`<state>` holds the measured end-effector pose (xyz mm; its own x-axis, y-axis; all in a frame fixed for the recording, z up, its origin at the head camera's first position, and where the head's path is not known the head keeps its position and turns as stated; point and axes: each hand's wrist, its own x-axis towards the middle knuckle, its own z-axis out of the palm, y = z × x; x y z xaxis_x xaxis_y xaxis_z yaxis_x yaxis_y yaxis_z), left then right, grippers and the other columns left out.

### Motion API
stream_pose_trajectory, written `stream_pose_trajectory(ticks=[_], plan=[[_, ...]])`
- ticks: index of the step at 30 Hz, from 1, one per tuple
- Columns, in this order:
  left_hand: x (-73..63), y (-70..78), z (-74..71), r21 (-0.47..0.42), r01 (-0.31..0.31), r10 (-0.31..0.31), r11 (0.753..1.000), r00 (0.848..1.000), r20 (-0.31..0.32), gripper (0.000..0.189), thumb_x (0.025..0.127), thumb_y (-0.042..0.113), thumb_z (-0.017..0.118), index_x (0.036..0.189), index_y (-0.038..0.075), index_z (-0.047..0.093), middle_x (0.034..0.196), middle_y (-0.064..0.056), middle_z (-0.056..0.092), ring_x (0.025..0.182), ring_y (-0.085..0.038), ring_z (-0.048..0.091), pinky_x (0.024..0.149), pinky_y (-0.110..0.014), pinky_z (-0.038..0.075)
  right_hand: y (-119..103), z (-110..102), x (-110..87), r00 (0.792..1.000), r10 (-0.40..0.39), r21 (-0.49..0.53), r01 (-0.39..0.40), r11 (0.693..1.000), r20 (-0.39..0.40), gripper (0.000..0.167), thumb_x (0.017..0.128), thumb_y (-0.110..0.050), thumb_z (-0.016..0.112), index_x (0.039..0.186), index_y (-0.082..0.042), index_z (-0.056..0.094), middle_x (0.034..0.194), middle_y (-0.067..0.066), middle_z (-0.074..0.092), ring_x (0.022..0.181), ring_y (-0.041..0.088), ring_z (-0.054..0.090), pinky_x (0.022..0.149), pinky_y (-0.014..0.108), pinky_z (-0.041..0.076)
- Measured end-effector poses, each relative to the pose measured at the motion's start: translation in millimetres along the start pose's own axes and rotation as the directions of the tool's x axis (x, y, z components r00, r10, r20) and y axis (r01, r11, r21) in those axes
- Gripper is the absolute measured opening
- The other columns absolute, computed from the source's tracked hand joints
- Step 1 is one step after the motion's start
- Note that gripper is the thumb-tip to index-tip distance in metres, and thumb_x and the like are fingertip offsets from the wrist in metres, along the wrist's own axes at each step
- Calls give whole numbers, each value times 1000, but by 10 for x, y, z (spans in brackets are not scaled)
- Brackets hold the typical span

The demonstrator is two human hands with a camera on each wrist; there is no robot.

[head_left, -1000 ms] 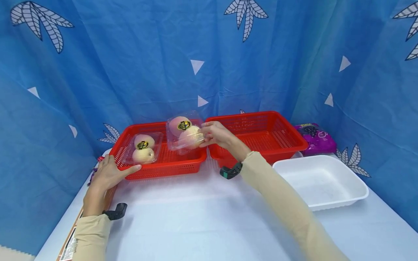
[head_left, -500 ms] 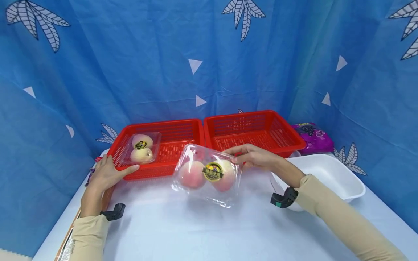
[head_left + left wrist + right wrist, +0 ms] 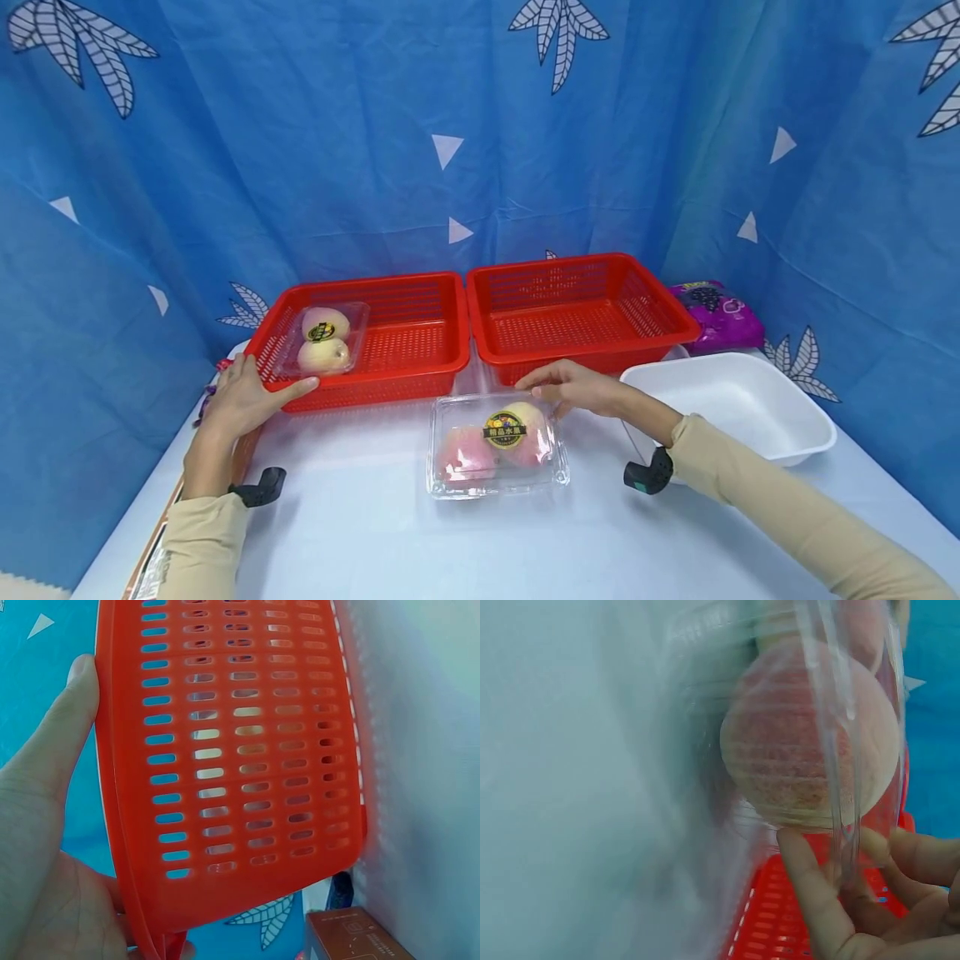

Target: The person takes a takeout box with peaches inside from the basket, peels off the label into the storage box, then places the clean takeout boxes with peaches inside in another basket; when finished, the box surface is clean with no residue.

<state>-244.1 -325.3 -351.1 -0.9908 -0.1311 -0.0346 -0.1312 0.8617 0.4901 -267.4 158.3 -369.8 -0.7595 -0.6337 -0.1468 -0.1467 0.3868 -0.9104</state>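
A clear plastic box of peaches (image 3: 498, 447) with a round black and gold label is at the table's middle, in front of the baskets. My right hand (image 3: 573, 389) holds it by its far right edge. In the right wrist view, the fingertips (image 3: 799, 859) are at the box's edge, close to a peach (image 3: 806, 735). My left hand (image 3: 242, 402) grips the front left corner of the left red basket (image 3: 405, 385), with its thumb (image 3: 75, 697) against the rim. Another box of peaches (image 3: 324, 340) lies inside that basket.
A second red basket (image 3: 592, 360) stands close to the right of the first. Farther right are a white plastic tub (image 3: 731, 408) and a purple grape-print bag (image 3: 718, 315). A brown box (image 3: 356, 934) shows beside the left basket. Blue curtains (image 3: 360, 167) hang behind the table.
My right hand has lifted one box of peaches out of the left basket and brought it forward and right, down to the table. The left hand has stayed on the basket's corner.
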Motion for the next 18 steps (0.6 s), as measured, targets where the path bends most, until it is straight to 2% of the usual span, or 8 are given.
stream_pose_trajectory(ticks=[6, 8, 10, 14, 16, 18], plan=[[-1, 20, 7, 2, -7, 7, 1000, 1000, 0, 131, 75, 72, 60, 146, -10, -13, 149, -39, -9, 133, -61, 0, 84, -76, 35, 16, 43, -29, 997, 4, -13, -5, 1000, -78, 40, 94, -11, 55, 131, 3, 54, 134, 24, 50, 118, 34, 50, 85, 44, 55], [-2, 30, 6, 6, -10, 10, 1000, 1000, -2, 130, 76, 72, 60, 146, -10, -12, 149, -39, -9, 133, -61, -1, 85, -76, 35, 3, 54, -51, 994, -19, -49, 14, 999, -108, 40, 93, -12, 56, 131, 1, 55, 132, 22, 52, 120, 35, 49, 89, 45, 53], [-12, 44, 2, 12, -13, 13, 1000, 1000, -9, 129, 76, 72, 60, 147, -10, -11, 149, -39, -9, 134, -61, -5, 88, -78, 30, -23, 83, -82, 989, -56, -127, 39, 991, -134, 39, 93, -13, 58, 130, -2, 57, 130, 19, 54, 119, 33, 51, 90, 46, 52], [-74, 119, -18, 64, -71, 77, 995, 993, -94, 123, 76, 68, 64, 149, -8, 0, 148, -40, -7, 135, -60, -11, 98, -78, 10, -99, 193, -129, 971, -170, -342, 104, 934, -168, 34, 92, -13, 61, 126, -7, 61, 125, 14, 59, 116, 31, 53, 91, 47, 51], [-121, 230, -31, 115, -130, 146, 985, 978, -148, 115, 76, 60, 69, 149, -7, 10, 149, -40, -3, 135, -60, -10, 100, -77, 2, -135, 249, -132, 958, -225, -452, 122, 883, -180, 34, 91, -16, 64, 124, -9, 63, 121, 12, 60, 114, 30, 54, 90, 47, 52], [-182, 407, -37, 167, -207, 236, 964, 955, -177, 105, 79, 55, 70, 149, -5, 19, 150, -38, 4, 136, -60, 0, 101, -77, 6, -176, 305, -117, 947, -257, -523, 123, 843, -192, 34, 90, -19, 66, 122, -10, 65, 118, 8, 60, 111, 27, 54, 89, 45, 52]])
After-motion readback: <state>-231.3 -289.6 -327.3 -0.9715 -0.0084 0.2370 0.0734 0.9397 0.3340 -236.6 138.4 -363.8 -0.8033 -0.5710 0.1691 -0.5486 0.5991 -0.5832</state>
